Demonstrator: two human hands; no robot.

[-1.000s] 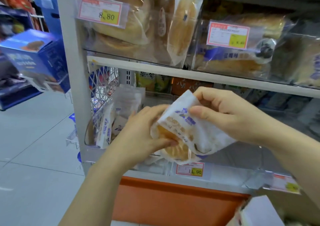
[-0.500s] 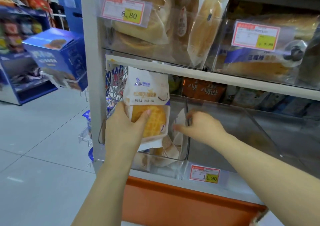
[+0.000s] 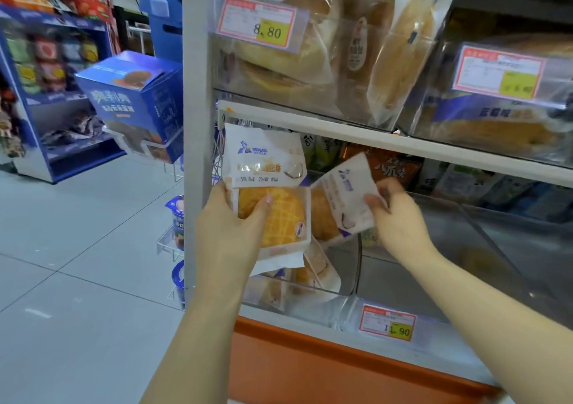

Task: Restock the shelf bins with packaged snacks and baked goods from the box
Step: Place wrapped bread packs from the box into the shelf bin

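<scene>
My left hand (image 3: 231,233) grips a white-wrapped pineapple bun pack (image 3: 269,186) and holds it upright at the front of the clear plastic bin (image 3: 347,298) on the lower shelf. My right hand (image 3: 397,217) pinches a second bun pack (image 3: 347,199) of the same kind, tilted, just to the right of the first and over the bin. More of these packs (image 3: 313,273) lie inside the bin below. The box is out of view.
A neighbouring clear bin (image 3: 465,248) sits to the right, with a price tag (image 3: 387,323) on the shelf edge. The shelf above holds bagged breads (image 3: 400,50) behind another price tag (image 3: 259,23). A blue display stand (image 3: 136,99) and tiled floor lie left.
My right hand reached into the bin and has lifted a second bun pack up beside the first. My left hand keeps its pack upright at the bin's front.
</scene>
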